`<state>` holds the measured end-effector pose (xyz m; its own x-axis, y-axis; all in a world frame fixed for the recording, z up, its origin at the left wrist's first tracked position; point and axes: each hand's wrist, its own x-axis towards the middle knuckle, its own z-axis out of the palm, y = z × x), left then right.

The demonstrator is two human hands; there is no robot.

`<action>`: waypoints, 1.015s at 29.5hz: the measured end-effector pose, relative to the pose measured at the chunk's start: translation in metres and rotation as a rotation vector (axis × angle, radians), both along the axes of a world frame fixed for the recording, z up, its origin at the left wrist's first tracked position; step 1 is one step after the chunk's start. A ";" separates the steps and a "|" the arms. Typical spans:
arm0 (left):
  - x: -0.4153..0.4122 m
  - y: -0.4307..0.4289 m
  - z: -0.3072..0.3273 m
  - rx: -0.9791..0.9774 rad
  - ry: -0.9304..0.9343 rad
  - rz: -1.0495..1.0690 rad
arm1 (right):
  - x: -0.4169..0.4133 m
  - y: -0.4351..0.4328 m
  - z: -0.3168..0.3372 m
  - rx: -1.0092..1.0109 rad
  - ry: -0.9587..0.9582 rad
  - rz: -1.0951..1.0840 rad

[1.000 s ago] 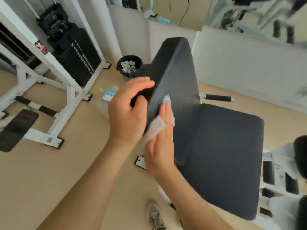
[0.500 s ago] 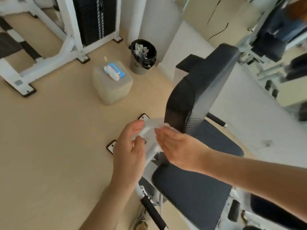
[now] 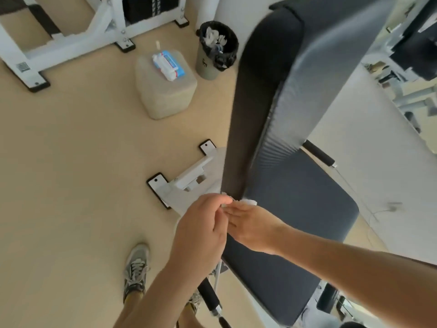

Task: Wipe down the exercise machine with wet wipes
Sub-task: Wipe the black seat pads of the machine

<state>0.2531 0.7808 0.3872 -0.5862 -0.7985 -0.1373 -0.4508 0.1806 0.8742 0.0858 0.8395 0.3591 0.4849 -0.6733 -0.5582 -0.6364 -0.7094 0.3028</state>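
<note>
The exercise machine has a dark padded backrest (image 3: 272, 91) standing upright and a dark seat (image 3: 298, 209) below it. Only small white bits of the wet wipe (image 3: 249, 202) show, at the bottom edge of the backrest where it meets the seat. My left hand (image 3: 201, 230) has its fingers curled and pinches one end of the wipe. My right hand (image 3: 253, 224) reaches in from the right with straight fingers lying on the wipe. Most of the wipe is hidden under both hands.
A blue and white pack of wipes (image 3: 168, 64) lies on a beige block (image 3: 165, 95) on the floor. A bin (image 3: 216, 52) holding used wipes stands beside it. White frame feet (image 3: 157, 183) and a black handle (image 3: 209, 295) lie near my shoes (image 3: 136, 268).
The view swung over the side of the backrest and closer. Both hands slid down with the wipe, from the backrest's upper face to its bottom edge by the seat.
</note>
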 end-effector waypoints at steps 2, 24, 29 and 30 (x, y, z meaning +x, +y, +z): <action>0.006 0.007 0.006 -0.092 -0.043 -0.049 | 0.012 0.015 0.005 -0.127 -0.545 -0.538; -0.076 -0.054 0.044 -1.510 -0.634 -0.908 | 0.045 -0.015 -0.022 -0.914 -1.925 -2.398; -0.089 -0.047 0.031 -1.465 -0.549 -0.944 | -0.024 -0.034 -0.040 -1.308 -1.893 -2.660; -0.093 -0.048 0.028 -1.481 -0.544 -0.948 | -0.022 -0.035 -0.039 -1.327 -1.880 -2.620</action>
